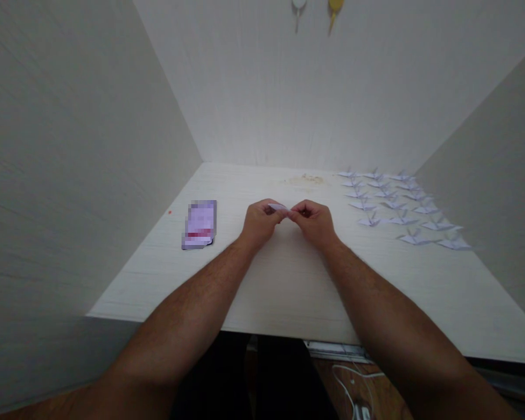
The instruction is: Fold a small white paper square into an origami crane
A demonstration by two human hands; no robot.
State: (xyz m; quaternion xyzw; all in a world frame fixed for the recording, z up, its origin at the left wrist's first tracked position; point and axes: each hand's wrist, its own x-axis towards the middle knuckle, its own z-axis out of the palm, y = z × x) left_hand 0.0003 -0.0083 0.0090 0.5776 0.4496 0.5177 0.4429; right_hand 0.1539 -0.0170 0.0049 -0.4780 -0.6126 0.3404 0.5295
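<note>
Between my two hands, over the middle of the white desk, is a small folded white paper (279, 207). My left hand (261, 221) is closed, pinching the paper between thumb and fingers. From the other side, my right hand (312, 221) pinches the paper's right end, its thumb tip against the left thumb. The paper's exact shape is partly hidden by my fingers. Off to the right stand several rows of folded white paper cranes (394, 204), apart from my hands.
A phone (200, 224), its screen blurred, lies left of my hands. The white desk (284, 291) has walls on the left, back and right. Two hooks, one white (298, 4) and one yellow (335, 6), are on the back wall. A white cable (343, 382) lies below.
</note>
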